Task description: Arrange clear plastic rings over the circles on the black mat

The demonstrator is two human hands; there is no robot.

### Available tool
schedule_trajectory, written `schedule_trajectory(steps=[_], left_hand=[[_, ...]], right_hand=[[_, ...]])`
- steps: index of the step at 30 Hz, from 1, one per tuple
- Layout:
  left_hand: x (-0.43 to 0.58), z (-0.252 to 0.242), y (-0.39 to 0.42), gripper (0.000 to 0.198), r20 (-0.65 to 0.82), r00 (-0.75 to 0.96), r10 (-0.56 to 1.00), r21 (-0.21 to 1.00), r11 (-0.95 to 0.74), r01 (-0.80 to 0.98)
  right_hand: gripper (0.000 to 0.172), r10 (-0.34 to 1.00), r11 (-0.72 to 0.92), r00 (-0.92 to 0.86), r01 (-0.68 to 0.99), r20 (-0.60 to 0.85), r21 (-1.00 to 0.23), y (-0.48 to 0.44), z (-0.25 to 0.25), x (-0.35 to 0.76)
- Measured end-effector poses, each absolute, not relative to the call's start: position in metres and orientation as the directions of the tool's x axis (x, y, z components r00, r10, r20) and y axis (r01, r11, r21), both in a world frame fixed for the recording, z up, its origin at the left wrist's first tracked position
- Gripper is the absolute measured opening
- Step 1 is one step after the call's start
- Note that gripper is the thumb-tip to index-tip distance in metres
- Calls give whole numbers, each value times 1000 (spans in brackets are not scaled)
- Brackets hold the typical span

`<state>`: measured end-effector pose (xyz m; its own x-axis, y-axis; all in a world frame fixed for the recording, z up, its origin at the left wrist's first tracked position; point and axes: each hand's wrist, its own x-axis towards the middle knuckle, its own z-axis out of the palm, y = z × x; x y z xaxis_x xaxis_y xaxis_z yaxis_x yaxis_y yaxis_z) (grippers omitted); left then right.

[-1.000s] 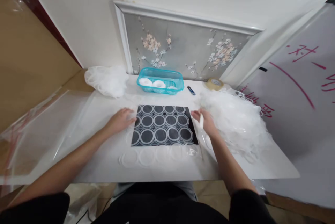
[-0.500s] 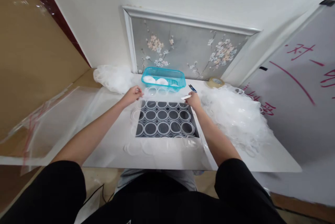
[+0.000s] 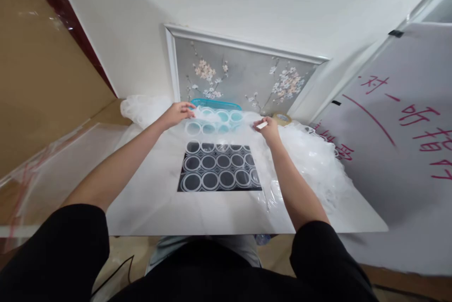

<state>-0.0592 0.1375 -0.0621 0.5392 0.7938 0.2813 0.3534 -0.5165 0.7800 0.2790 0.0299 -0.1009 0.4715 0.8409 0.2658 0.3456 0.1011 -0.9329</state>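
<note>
A clear film with rows of white rings [image 3: 208,128] stretches between my two hands, in front of the turquoise basket [image 3: 213,103]. My left hand [image 3: 180,114] pinches the film near its left upper corner. At the right end, my right hand [image 3: 267,128] is closed around a small flat white piece [image 3: 262,125]; its fingers are also by the film's edge, and I cannot tell how firmly they grip it. Below lies a dark sheet printed with pale circles [image 3: 223,162], and the film's lower part hangs over its far edge.
A heap of clear ring-patterned film [image 3: 314,160] lies on the white table [image 3: 148,212] at right. Another bundle [image 3: 143,110] sits at back left, near flat plastic sheeting [image 3: 84,165]. A tape roll [image 3: 282,119] stands behind my right hand. A framed floral panel [image 3: 240,66] backs the table.
The ringed film has been raised off the near part of the dark sheet and now covers the basket's front. Both hands have risen slightly, and the camera view has shifted.
</note>
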Motion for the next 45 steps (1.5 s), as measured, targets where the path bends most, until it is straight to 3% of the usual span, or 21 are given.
schedule_trajectory(steps=[5,9,11,14,16,18,21,25,29,37,41,45], left_hand=[[-70,-110,99,20,185,665,724,674,-586,450],[-88,-144,42,24,229,654,721,515,-660,547],[-97,-155,11,30,304,693,653,296,-757,583],[-111,-162,-30,27,381,766,518,115,-848,517],[-118,-163,-52,22,404,808,429,90,-897,432],[-124,-162,-70,20,423,835,353,77,-932,354],[-128,-164,-86,21,457,845,277,18,-953,303],[-128,-169,-91,20,442,864,242,-50,-955,293],[-127,-173,-89,21,418,873,250,-50,-954,297],[-126,-176,-91,19,432,859,275,23,-956,294],[-126,-177,-90,20,415,871,265,4,-957,290],[-125,-174,-91,22,406,876,259,-37,-954,299]], right_hand=[[22,814,-26,528,452,244,-892,-4,-133,273],[27,776,-32,508,623,373,-782,-31,-136,246],[30,838,26,405,641,366,-767,-42,-134,219],[40,988,73,91,425,122,-902,-57,-137,168],[43,990,75,-136,305,34,-949,-66,-144,136],[40,970,130,-234,273,66,-953,-73,-152,111],[32,959,207,-248,291,135,-934,-81,-163,93],[27,964,91,-263,234,27,-968,-86,-172,92],[28,966,-11,-250,199,-62,-980,-88,-177,95],[25,965,10,-258,230,-51,-973,-90,-179,94],[25,962,96,-272,301,11,-949,-89,-176,94],[19,902,400,-355,466,247,-789,-94,-174,97]])
